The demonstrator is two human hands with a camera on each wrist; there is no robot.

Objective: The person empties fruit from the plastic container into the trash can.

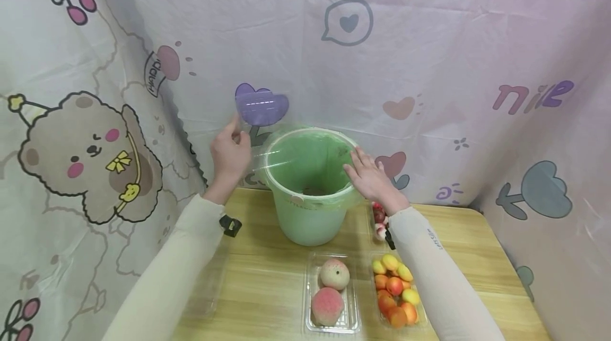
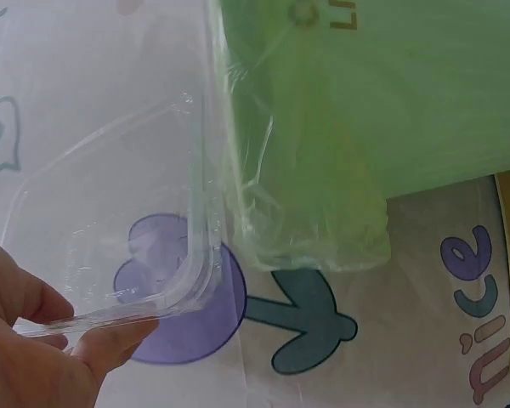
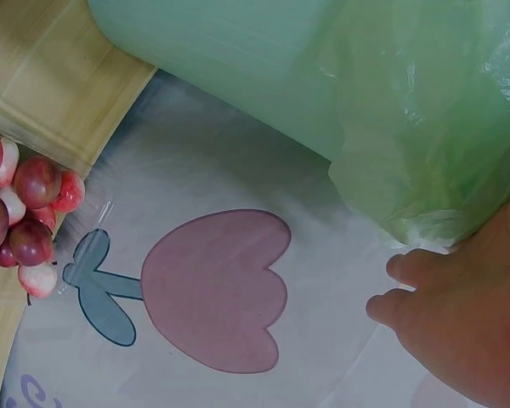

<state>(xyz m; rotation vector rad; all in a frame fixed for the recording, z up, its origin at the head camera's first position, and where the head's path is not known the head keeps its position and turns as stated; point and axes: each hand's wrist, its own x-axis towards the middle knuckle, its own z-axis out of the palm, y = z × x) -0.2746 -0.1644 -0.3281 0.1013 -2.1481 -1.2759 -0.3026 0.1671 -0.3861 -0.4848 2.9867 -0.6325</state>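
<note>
A light green bucket (image 1: 312, 221) stands upright on the table, its rim covered by a thin green plastic bag (image 2: 314, 229) folded over the outside. At the bucket's left, my left hand (image 1: 231, 152) pinches the edge of a clear plastic container (image 2: 110, 212) between thumb and fingers. That container is tilted up near the rim; I see nothing in it. My right hand (image 1: 372, 179) rests on the right side of the rim with its fingers extended, touching the bag. Something dark, too dim to name, lies at the bottom inside the bucket.
In front of the bucket, a clear tray (image 1: 353, 325) holds two peaches (image 1: 328, 306). To its right are several small yellow and orange fruits (image 1: 394, 286) in another tray. Grapes and other red-and-white fruit (image 3: 34, 242) lie under my right forearm. A printed curtain (image 1: 305, 65) hangs close behind.
</note>
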